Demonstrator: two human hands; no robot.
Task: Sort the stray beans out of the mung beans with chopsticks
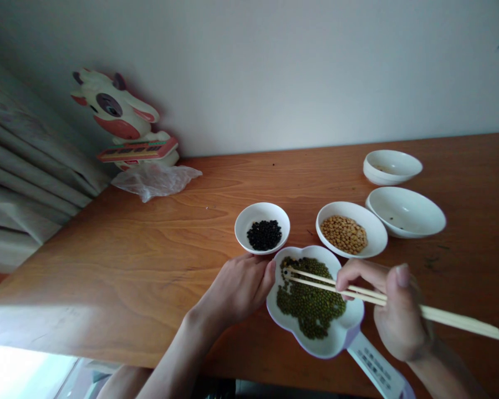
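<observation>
My right hand (393,307) grips a pair of wooden chopsticks (399,302), whose tips reach into a white flower-shaped dish (349,327) of green mung beans (310,302), near its upper left edge. My left hand (241,285) rests curled on the table against that dish's left rim, its thumb touching the edge. Just beyond it stands a small white bowl (261,213) of black beans. To the right sits a white bowl (372,227) of yellow soybeans.
Two nearly bare white bowls (405,213) (393,166) stand at the back right of the wooden table (149,244). A cow-shaped toy (122,119) and a crumpled plastic bag (156,180) sit at the back left by the wall. A printed paper strip (376,366) lies under the flower dish.
</observation>
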